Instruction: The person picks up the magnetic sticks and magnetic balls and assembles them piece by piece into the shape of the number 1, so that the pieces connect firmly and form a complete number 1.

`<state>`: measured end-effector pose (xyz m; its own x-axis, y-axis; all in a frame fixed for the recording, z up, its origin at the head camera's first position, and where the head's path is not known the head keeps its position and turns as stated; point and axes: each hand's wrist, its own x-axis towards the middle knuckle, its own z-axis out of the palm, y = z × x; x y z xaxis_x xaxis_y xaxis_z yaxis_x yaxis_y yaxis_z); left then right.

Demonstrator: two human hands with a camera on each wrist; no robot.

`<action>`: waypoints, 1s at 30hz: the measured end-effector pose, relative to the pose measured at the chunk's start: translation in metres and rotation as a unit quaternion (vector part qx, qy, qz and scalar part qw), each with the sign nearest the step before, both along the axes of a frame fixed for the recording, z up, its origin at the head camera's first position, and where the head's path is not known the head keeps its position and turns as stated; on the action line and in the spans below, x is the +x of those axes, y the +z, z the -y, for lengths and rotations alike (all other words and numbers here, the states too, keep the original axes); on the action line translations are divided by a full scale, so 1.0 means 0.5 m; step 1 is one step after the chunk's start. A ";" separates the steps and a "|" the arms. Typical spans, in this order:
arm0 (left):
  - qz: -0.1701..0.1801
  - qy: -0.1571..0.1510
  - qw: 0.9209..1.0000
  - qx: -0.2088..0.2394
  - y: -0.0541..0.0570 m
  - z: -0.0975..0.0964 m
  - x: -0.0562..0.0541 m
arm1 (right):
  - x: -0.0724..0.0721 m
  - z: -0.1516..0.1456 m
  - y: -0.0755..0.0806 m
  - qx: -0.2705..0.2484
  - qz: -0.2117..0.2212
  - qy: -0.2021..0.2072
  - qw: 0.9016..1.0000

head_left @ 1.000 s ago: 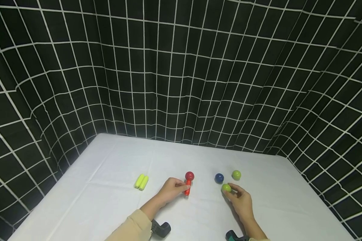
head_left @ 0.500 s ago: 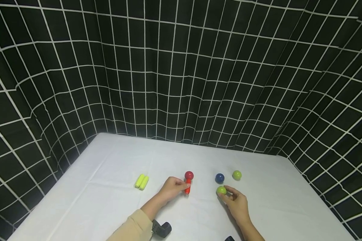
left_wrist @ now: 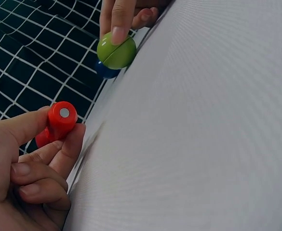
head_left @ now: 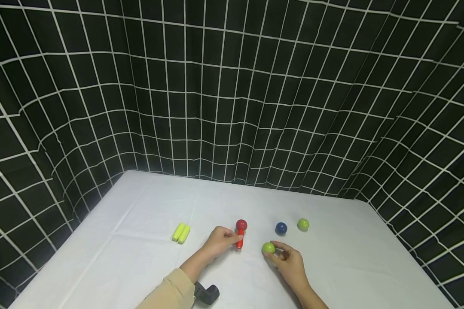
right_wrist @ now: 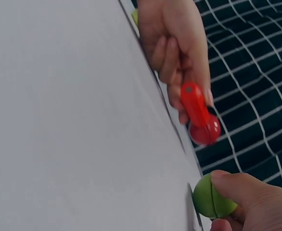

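My left hand (head_left: 220, 243) pinches a red, plastic-looking rod (right_wrist: 194, 103) topped by a glossy red ball (head_left: 241, 225); my right hand (head_left: 291, 264) pinches a glossy lime-green ball (head_left: 268, 247) nearby, over the white cloth-covered desk (head_left: 100, 266). From here, I'd say a slack pinch could let that smooth ball roll away.

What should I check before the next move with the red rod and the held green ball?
1. Left hand grips red rod: ok, between thumb and fingers.
2. Red ball meets the rod's far end: ok.
3. That joint is firm: cannot tell.
4. Rod's near end uncovered: ok, its silver disc shows.
5. Right hand holds green ball: ok, pinched.
6. Blue ball, second green ball and yellow rods clear of both hands: ok.
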<state>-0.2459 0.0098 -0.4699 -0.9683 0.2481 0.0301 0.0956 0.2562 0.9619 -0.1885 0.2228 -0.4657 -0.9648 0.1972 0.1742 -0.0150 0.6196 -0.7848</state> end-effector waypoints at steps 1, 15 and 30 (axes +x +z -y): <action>0.001 0.001 1.000 -0.001 0.000 0.000 0.000 | 0.001 0.004 0.000 -0.001 0.002 0.007 1.000; -0.005 0.001 1.000 -0.006 0.000 0.001 0.001 | 0.017 0.045 0.008 -0.026 0.006 0.064 0.998; -0.009 -0.016 1.000 0.002 0.001 0.003 0.001 | 0.030 0.084 0.007 -0.053 0.003 0.128 0.990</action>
<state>-0.2452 0.0083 -0.4692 -0.9590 0.2792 0.0490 0.1214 0.2482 0.9611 -0.1734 0.1808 -0.4619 -0.9865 -0.0368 0.1598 -0.1561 0.5096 -0.8462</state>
